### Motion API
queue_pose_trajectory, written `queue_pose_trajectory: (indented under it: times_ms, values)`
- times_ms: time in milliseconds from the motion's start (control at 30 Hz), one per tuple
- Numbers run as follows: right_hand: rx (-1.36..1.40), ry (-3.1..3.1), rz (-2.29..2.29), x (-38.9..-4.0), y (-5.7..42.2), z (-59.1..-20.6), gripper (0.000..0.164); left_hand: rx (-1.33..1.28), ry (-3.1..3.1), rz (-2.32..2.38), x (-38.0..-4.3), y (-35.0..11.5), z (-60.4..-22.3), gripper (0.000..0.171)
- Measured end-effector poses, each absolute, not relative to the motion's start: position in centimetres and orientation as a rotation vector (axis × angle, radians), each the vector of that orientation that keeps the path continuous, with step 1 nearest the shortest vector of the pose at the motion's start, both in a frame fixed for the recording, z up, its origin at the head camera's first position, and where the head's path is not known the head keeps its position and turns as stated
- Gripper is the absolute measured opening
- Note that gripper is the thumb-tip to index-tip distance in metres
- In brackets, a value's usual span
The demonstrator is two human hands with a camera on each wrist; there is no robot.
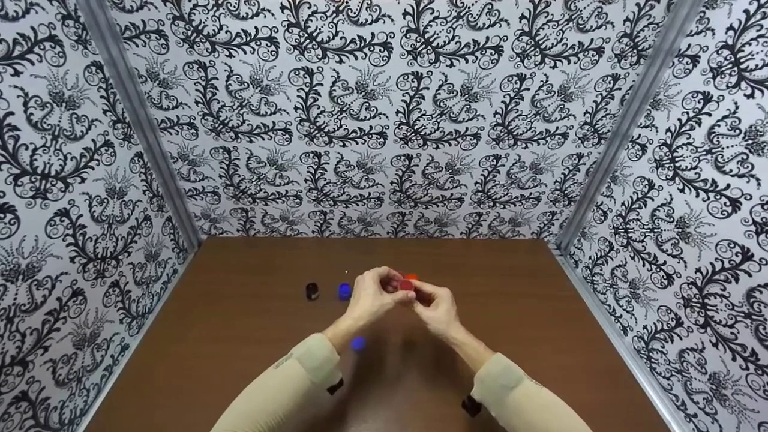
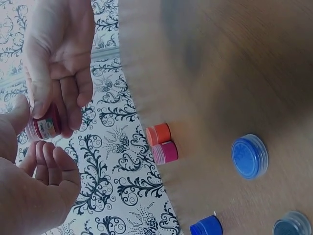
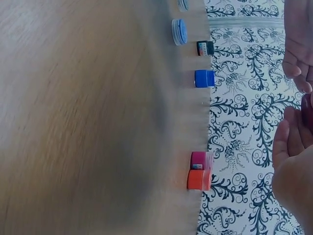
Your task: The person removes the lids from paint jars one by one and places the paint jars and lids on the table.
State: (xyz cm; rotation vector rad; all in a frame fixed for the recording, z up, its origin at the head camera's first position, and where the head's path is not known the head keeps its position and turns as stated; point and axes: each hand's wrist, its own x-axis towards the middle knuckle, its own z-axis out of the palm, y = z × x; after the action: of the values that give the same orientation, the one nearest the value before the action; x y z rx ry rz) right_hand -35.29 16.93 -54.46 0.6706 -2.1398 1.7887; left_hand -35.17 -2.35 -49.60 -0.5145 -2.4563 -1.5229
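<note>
Between my two hands, above the table, is a small red paint jar (image 1: 406,285) with a label and a clear rim on one end. My left hand (image 1: 370,298) pinches it by the clear-rimmed end, as the left wrist view shows. At the jar's other end, my right hand (image 1: 439,309) holds the red body (image 2: 47,124) between thumb and fingers. Just behind the hands, an orange jar (image 2: 158,134) and a magenta jar (image 2: 165,153) stand side by side. The right wrist view catches only a dark red edge of the held jar.
Left of the hands stand a blue jar (image 1: 344,292) and a black jar (image 1: 312,291). Closer to me lie a flat round blue piece with a clear rim (image 2: 249,156) and a similar dark piece (image 2: 292,225). Patterned walls (image 1: 384,120) enclose the brown table (image 1: 252,336).
</note>
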Motion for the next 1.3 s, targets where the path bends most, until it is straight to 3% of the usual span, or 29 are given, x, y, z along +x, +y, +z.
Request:
queue_pose_trajectory:
  times_ms: [200, 567, 933, 1300]
  values:
    - [0.777, -2.136, 1.796, -35.2, 17.3, -54.1, 0.036, -0.692, -2.461, -1.463, -35.2, -3.0, -49.3, 0.044]
    - [0.859, -2.161, 1.826, -35.2, 17.8, -54.1, 0.034, -0.895, -2.434, -1.391, -35.1, -2.9, -48.9, 0.027]
    - [0.762, -2.169, 1.810, -34.9, 18.0, -55.0, 0.034, -0.794, -2.421, -1.466, -34.7, -2.0, -49.7, 0.025]
    - [0.560, -2.038, 1.773, -34.4, 16.9, -55.2, 0.034, -0.527, -2.377, -1.404, -34.2, -0.7, -49.7, 0.025]
